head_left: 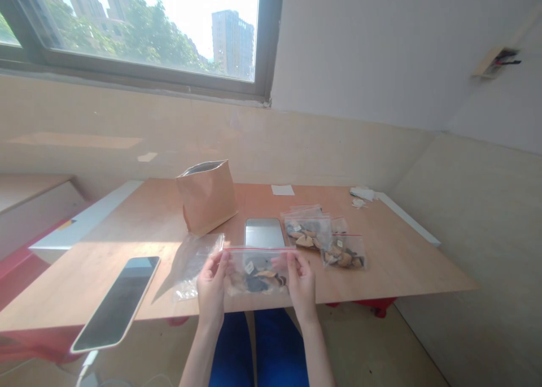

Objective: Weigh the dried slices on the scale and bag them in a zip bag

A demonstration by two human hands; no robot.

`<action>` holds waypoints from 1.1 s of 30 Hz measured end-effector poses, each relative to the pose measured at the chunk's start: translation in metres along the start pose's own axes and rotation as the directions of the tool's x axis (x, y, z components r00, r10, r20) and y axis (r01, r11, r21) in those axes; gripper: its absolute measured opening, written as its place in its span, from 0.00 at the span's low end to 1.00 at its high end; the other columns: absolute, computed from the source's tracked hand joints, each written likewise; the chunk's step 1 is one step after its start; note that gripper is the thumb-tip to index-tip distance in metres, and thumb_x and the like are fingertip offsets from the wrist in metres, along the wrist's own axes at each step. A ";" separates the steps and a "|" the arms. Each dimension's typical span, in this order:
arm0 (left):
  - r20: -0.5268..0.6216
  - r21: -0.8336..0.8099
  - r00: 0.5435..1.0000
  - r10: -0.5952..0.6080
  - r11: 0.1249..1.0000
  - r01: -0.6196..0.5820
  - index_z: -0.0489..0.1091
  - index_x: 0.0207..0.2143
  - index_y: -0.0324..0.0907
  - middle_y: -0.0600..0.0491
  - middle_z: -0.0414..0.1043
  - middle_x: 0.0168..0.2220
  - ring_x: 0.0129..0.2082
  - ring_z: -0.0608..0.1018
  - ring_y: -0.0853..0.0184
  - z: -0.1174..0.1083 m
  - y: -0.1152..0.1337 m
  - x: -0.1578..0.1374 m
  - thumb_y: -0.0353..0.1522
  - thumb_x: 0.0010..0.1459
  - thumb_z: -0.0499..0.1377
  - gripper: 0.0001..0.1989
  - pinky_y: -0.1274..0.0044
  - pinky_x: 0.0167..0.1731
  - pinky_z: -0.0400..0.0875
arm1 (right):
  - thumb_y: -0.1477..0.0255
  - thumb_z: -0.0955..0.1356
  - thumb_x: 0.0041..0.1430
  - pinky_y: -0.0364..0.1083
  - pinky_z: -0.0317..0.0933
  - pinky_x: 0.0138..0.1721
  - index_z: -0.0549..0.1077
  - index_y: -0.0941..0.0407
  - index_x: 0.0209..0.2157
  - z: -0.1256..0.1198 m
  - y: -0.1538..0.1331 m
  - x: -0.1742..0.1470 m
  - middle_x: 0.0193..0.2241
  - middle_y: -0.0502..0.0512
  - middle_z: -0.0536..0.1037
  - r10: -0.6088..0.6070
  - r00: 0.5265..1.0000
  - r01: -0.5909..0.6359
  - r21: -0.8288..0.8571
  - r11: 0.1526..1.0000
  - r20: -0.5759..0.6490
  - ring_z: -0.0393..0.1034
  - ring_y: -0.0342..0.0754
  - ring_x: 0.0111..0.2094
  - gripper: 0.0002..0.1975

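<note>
Between my two hands hangs a clear zip bag [257, 274] with a red seal line and brown and dark dried pieces plus a small white packet inside. My left hand [212, 274] pinches its upper left corner, and my right hand [301, 273] pinches the upper right one. Just behind it lies a flat silver scale-like device [265, 232], partly hidden by the bag. Loose clear plastic bags [197, 265] lie beside my left hand. To the right rest several filled zip bags [344, 253] with similar pieces.
An open brown paper pouch [209, 198] stands at the back left. A phone [118, 302] with a white cable [87, 364] sits at the table's front left edge. A white paper [283, 190] and crumpled white scraps [361, 194] lie near the wall.
</note>
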State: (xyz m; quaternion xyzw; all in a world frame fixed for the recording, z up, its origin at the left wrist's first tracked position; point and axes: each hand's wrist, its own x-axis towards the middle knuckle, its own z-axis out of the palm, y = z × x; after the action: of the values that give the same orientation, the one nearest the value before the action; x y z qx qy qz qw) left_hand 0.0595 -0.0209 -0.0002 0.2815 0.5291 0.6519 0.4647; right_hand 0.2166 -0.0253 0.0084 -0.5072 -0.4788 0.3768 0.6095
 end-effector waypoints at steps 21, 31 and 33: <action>-0.069 0.208 0.977 0.201 0.961 -0.183 0.71 0.34 0.40 0.52 0.74 0.30 0.32 0.76 0.66 0.003 0.015 -0.018 0.46 0.49 0.59 0.19 0.76 0.33 0.70 | 0.57 0.62 0.57 0.47 0.66 0.36 0.72 0.57 0.29 -0.009 -0.011 -0.005 0.28 0.56 0.79 -0.081 0.980 0.063 -0.102 0.993 -0.182 0.73 0.48 0.29 0.18; -0.106 0.009 0.988 0.109 0.994 -0.109 0.68 0.35 0.40 0.55 0.71 0.27 0.28 0.74 0.70 0.003 0.004 -0.014 0.47 0.49 0.59 0.20 0.79 0.29 0.68 | 0.58 0.66 0.54 0.46 0.66 0.35 0.70 0.56 0.28 0.000 -0.009 -0.008 0.26 0.54 0.78 -0.042 0.999 0.042 -0.012 0.999 -0.020 0.73 0.48 0.29 0.14; -0.025 0.060 0.992 0.121 0.991 -0.119 0.69 0.34 0.40 0.54 0.72 0.28 0.29 0.75 0.68 -0.001 0.005 -0.014 0.47 0.49 0.59 0.19 0.79 0.30 0.68 | 0.58 0.66 0.54 0.46 0.66 0.35 0.70 0.56 0.28 -0.001 -0.009 -0.009 0.26 0.54 0.79 -0.022 1.000 0.022 0.005 1.000 -0.009 0.74 0.48 0.29 0.15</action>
State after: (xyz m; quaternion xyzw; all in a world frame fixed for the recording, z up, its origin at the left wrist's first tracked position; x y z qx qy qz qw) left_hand 0.0628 -0.0338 0.0056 0.3170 0.5365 0.6669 0.4085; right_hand 0.2147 -0.0356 0.0156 -0.5020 -0.4809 0.3690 0.6169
